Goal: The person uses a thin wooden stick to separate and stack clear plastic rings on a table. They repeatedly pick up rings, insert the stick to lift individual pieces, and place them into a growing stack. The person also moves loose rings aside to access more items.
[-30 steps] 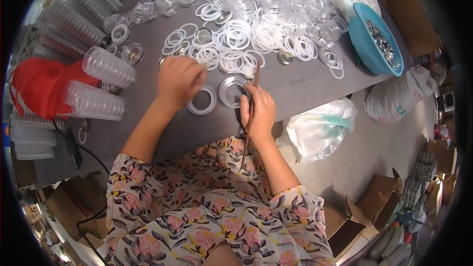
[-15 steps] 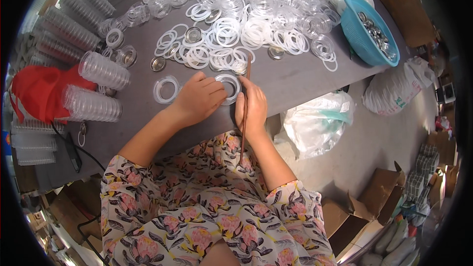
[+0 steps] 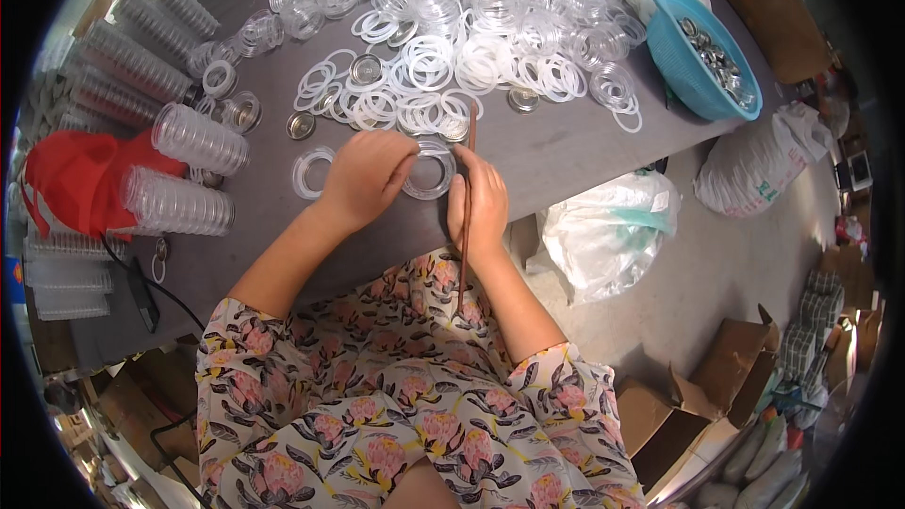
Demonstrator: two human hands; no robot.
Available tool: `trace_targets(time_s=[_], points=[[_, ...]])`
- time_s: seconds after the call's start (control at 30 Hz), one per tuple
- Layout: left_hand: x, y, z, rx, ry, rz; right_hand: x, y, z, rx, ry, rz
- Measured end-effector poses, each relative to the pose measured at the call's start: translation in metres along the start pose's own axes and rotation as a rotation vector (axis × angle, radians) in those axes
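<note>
A clear round ring-shaped lid (image 3: 428, 171) lies flat on the grey table, between my two hands. My left hand (image 3: 366, 179) is over its left edge with the fingers curled together; whatever they pinch, if anything, is hidden. Against the lid's right side rests my right hand (image 3: 482, 205), closed with a thin brown stick (image 3: 465, 259) held upright along the palm. Another clear lid with a white ring (image 3: 312, 172) sits left of my left hand. Just beyond my fingers is a heap of loose white rings (image 3: 429, 61) mixed with small silver metal discs (image 3: 366, 69).
Clear plastic lids (image 3: 495, 0) are piled at the back. Lid stacks (image 3: 179, 200) stand at the left by a red cloth bag (image 3: 80, 179). A blue basket (image 3: 667, 57) of metal pieces is at the right edge. White bags (image 3: 611, 236) and cardboard boxes (image 3: 726, 368) are below.
My left fingers have drawn up and left off the middle of the clear lid, leaving more of it visible. My right hand and the stick have hardly moved.
</note>
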State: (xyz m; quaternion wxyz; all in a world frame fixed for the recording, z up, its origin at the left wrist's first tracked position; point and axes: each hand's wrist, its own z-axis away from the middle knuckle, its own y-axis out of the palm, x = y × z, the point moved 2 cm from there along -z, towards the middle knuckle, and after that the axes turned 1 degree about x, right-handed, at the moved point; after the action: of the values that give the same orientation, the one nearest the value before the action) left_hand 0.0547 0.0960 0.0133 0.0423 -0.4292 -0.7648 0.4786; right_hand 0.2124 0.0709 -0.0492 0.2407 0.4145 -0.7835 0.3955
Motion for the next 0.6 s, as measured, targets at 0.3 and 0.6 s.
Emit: trace_targets(time_s=[0.3,0.6], points=[[0.000,0.002,0.004,-0.059,-0.249,0.173,0.002,-0.001,0.000,0.012,0.009,0.005],[0.027,0.002,0.000,-0.063,-0.873,0.913,-0.001,0.000,0.001,-0.006,0.004,0.002]])
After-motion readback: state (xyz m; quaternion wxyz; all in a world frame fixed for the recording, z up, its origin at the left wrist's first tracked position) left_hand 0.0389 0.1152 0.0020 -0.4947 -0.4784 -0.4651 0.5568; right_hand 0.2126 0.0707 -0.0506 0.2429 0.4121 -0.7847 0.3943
